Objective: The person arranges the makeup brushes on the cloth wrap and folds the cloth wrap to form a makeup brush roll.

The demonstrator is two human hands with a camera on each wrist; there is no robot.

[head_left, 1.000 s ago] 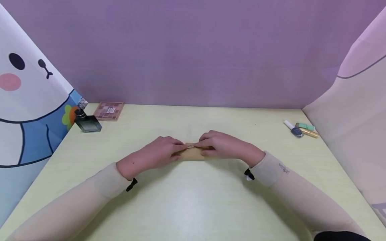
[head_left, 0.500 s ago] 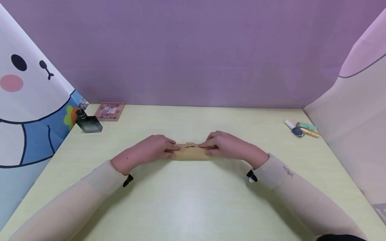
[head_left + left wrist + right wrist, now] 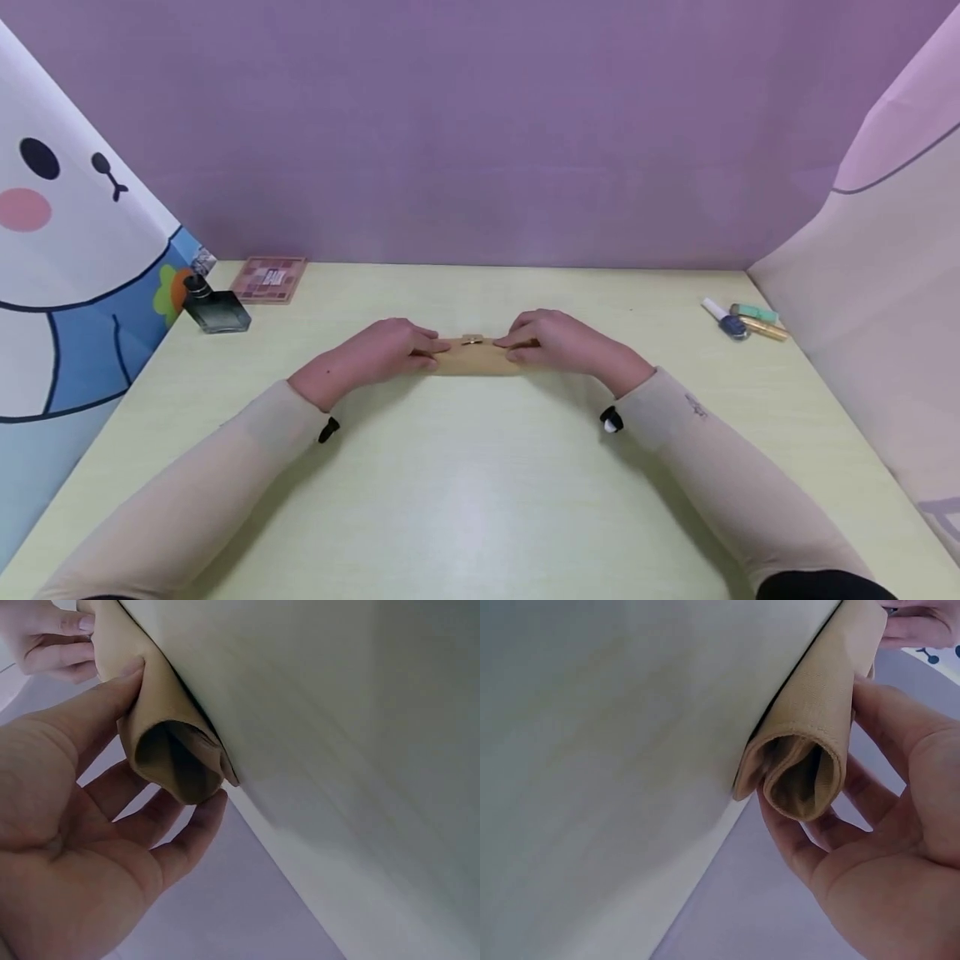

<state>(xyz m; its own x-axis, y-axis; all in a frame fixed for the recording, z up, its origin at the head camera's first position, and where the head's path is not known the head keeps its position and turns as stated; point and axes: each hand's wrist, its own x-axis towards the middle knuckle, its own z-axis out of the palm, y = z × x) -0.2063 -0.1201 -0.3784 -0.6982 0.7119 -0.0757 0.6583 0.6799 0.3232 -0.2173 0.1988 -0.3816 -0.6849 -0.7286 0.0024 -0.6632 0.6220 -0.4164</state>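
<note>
A tan, leather-like roll (image 3: 476,360) lies crosswise on the table, with a small metallic clasp (image 3: 472,339) at the middle of its far edge. My left hand (image 3: 386,350) holds its left end, thumb on the near side and fingers curled behind. My right hand (image 3: 558,342) grips the right end in the same way. In the left wrist view the open end of the roll (image 3: 150,697) shows a hollow, coiled inside. The right wrist view shows the other end of the roll (image 3: 817,705), wound in layers, with a flap along the tabletop.
At the back left are a dark glass bottle (image 3: 217,311) and a pink checked square case (image 3: 268,279). A nail polish bottle (image 3: 732,325) with a white cap lies at the right edge beside a green tube (image 3: 753,313) and a gold tube (image 3: 763,327). A purple backdrop (image 3: 480,133) stands behind.
Both hands have slid apart from near the clasp to the ends of the roll, uncovering more of it. The roll and hands have then shifted a little away from me.
</note>
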